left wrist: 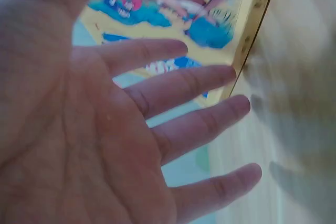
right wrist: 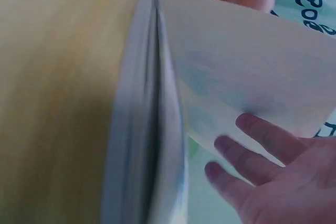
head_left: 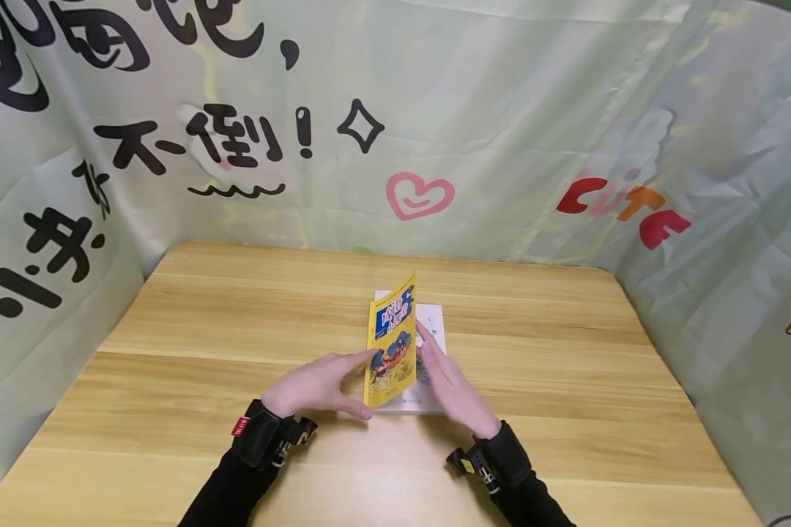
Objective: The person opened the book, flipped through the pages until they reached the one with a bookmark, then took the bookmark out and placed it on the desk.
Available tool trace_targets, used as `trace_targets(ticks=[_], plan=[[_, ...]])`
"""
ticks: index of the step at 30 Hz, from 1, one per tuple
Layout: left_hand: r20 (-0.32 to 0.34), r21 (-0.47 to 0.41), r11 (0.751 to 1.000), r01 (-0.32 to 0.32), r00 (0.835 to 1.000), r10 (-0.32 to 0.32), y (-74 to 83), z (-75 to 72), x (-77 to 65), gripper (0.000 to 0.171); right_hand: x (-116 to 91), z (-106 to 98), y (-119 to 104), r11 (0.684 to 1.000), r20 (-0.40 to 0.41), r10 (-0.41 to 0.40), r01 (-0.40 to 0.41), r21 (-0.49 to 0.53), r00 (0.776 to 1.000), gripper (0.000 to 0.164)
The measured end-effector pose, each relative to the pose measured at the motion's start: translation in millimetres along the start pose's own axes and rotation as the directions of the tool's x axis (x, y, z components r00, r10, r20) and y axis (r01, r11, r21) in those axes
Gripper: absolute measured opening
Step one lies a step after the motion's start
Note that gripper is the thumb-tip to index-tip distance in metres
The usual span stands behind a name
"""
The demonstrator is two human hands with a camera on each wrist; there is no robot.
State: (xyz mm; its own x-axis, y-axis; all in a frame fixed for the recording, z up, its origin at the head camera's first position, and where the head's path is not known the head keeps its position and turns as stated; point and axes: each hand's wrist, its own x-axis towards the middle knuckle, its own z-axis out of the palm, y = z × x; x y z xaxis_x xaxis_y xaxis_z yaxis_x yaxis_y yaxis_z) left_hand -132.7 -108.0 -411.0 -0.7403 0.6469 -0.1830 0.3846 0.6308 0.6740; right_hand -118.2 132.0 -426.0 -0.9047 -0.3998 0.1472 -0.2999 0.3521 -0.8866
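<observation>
There is 1 book [head_left: 390, 380], with 1 yellow cover [head_left: 392, 344] raised at a slant and 1 white printed page [head_left: 418, 402] exposed beneath it. The book lies between 2 hands, on the middle part of 1 wooden surface [head_left: 567, 351].

The left hand [head_left: 323, 382] is to the left of the book, spread wide, with nothing gripped. In the left wrist view 4 fingers fan out straight across the cover's outer face, near the spine; whether each tip touches, one cannot tell.

The right hand [head_left: 456, 384] is on the other side of the raised cover, its fingers extended rather than curled. In the right wrist view 3 fingers show, and at least 1 fingertip meets the cover's pale inner face. The page block stands beside that hand, with the cover leaning away from it.

Each arm wears 1 black wrist strap, left [head_left: 257, 435] and right [head_left: 504, 454], over a black sleeve; the left strap carries 1 red tag [head_left: 240, 427].

Behind the surface hangs pale cloth [head_left: 514, 110] with black lettering [head_left: 236, 139], 1 pink heart [head_left: 417, 202], 1 black 4-pointed star [head_left: 361, 126] and 4 coloured letters [head_left: 641, 200] spelling "CUTE".
</observation>
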Motion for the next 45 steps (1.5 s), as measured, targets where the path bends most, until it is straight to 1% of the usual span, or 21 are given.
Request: trace_targets(ticks=[2,4,5,7,10,11,13,15,17,19,21,22,24,26,28,31,34,36,39,42,45], plan=[[-0.022,-0.003,1.000,-0.007,1.000,0.007,0.0,-4.1,-3.2,0.112,0,4,1,1.000,0.053,0.000,0.001,-0.031,0.999,0.052],[-0.071,0.007,1.000,-0.022,0.997,0.023,-0.3,-7.9,-6.1,0.122,-1,9,3,0.998,0.117,-0.011,0.018,-0.064,0.993,0.053],[-0.106,0.016,0.999,-0.048,0.993,0.049,-0.4,-9.9,-7.2,0.127,-1,11,4,0.996,0.148,-0.014,0.026,-0.081,0.989,0.052],[-0.183,0.052,0.992,-0.111,0.976,0.119,-0.1,-13.9,-9.2,0.134,-2,15,5,0.992,0.201,-0.010,0.036,-0.123,0.980,0.051],[-0.279,0.166,0.965,-0.205,0.929,0.245,4.1,-19.1,-12.7,0.139,-3,20,6,0.977,0.259,0.020,0.036,-0.210,0.966,0.050],[-0.295,0.215,0.948,-0.233,0.910,0.291,6.9,-20.6,-14.0,0.137,-4,22,6,0.971,0.273,0.028,0.039,-0.236,0.961,0.050],[-0.308,0.305,0.916,-0.261,0.883,0.354,14.2,-22.9,-16.6,0.130,-4,25,6,0.956,0.294,0.035,0.054,-0.289,0.955,0.050],[-0.305,0.382,0.883,-0.271,0.866,0.397,21.9,-24.2,-19.1,0.115,-4,28,6,0.943,0.310,0.023,0.083,-0.324,0.950,0.052],[-0.299,0.440,0.858,-0.264,0.858,0.417,28.6,-24.5,-21.7,0.093,-3,31,5,0.925,0.314,0.007,0.113,-0.363,0.950,0.053],[-0.300,0.473,0.849,-0.234,0.863,0.405,31.9,-24.3,-23.8,0.069,-2,33,5,0.906,0.316,-0.003,0.137,-0.401,0.949,0.053],[-0.312,0.491,0.854,-0.173,0.880,0.358,31.1,-23.3,-25.1,0.050,-2,34,5,0.886,0.328,-0.006,0.156,-0.436,0.945,0.053],[-0.317,0.496,0.858,-0.134,0.892,0.323,29.7,-22.7,-25.5,0.048,-2,35,5,0.876,0.334,-0.006,0.166,-0.453,0.943,0.052],[-0.331,0.499,0.865,-0.049,0.912,0.243,25.0,-21.3,-25.6,0.052,-3,35,5,0.854,0.351,-0.007,0.188,-0.485,0.936,0.050],[-0.343,0.484,0.875,0.021,0.924,0.168,19.7,-19.0,-24.5,0.054,-3,35,5,0.837,0.367,-0.013,0.211,-0.505,0.930,0.049],[-0.333,0.450,0.892,0.048,0.936,0.117,15.9,-16.2,-23.7,0.054,-3,35,4,0.831,0.378,-0.015,0.222,-0.511,0.926,0.048],[-0.291,0.411,0.911,0.036,0.952,0.094,12.3,-10.5,-20.7,0.051,-4,31,4,0.840,0.389,-0.021,0.227,-0.493,0.921,0.047],[-0.245,0.404,0.915,0.019,0.965,0.088,10.5,-3.3,-15.0,0.048,-3,22,5,0.864,0.395,-0.036,0.227,-0.449,0.918,0.046],[-0.234,0.398,0.916,0.046,0.971,0.053,10.6,2.5,-9.7,0.045,-2,15,8,0.884,0.388,-0.069,0.236,-0.403,0.919,0.045],[-0.220,0.371,0.921,0.117,0.975,-0.035,11.9,12.7,-1.2,0.044,0,3,12,0.919,0.360,-0.123,0.244,-0.311,0.925,0.047],[-0.203,0.392,0.902,0.182,0.973,-0.108,14.0,23.4,5.1,0.055,1,-10,17,0.934,0.317,-0.142,0.233,-0.270,0.938,0.052],[-0.192,0.443,0.877,0.185,0.975,-0.109,14.7,32.3,8.7,0.071,-1,-21,21,0.930,0.283,-0.107,0.196,-0.310,0.953,0.064]])
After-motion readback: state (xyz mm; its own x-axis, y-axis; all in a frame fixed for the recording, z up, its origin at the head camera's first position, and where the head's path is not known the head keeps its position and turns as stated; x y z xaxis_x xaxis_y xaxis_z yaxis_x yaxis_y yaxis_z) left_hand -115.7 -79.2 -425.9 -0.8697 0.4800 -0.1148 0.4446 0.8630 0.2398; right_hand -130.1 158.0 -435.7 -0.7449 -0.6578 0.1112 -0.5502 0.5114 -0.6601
